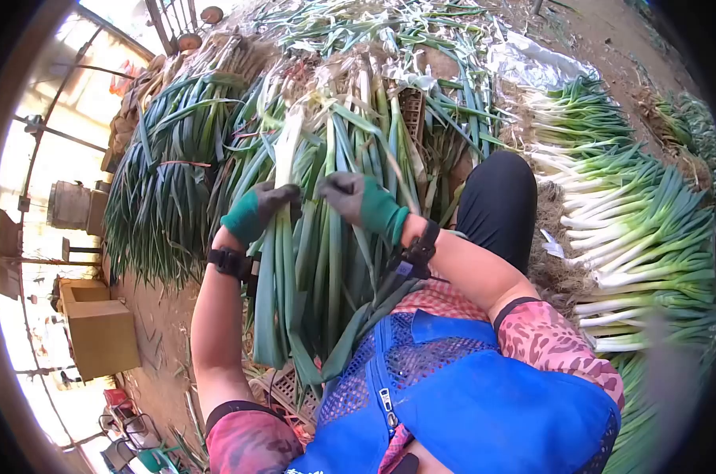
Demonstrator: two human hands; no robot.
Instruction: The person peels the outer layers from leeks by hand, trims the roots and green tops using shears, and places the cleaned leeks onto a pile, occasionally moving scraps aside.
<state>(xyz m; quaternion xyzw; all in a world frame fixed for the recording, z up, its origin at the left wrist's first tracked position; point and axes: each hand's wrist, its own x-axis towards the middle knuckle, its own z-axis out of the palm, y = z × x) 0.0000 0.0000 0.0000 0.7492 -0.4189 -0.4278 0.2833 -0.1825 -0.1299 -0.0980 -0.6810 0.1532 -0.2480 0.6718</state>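
Observation:
My left hand, in a green and grey work glove, is closed around a long green onion. Its pale stalk points away from me and its broad green leaves hang down toward my lap. Just to the right, my right hand, gloved alike, has its fingers curled together near the leaves; what they grip, if anything, is hidden. Under both hands lies a heap of unpeeled green onions with dry, ragged outer skins at the far end.
Cleaned green onions lie in a long row on the right, white ends toward me. A tied bundle stands at left. Peeled scraps and a white plastic sheet lie beyond. A cardboard box sits on the earth floor.

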